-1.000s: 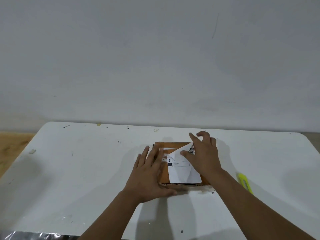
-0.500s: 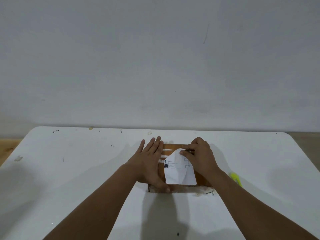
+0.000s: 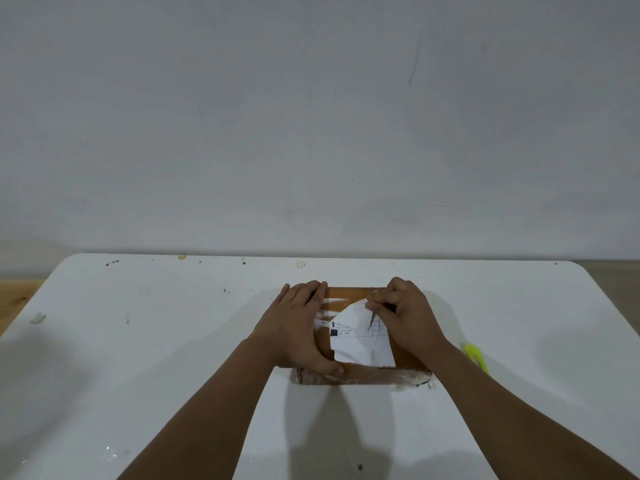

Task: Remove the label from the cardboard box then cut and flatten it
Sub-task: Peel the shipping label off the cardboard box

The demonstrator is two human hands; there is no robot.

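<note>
Right hand (image 3: 407,318) grip pinching label (image 3: 360,344) corner, atop box (image 3: 360,374)

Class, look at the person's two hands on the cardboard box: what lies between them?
In the head view, the half-peeled white label on the box top lies between the left hand and right hand.

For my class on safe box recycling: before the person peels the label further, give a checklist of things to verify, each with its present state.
1. Cardboard box lies flat on the table: ok.
2. Left hand presses the box down to steady it: ok.
3. Right hand pinches the lifted label corner: ok.
4. Label fully free of the box: not ok, only the far part is lifted.
5. Yellow cutter lies apart from both hands: ok.
6. Cutter blade retracted: cannot tell.
</note>
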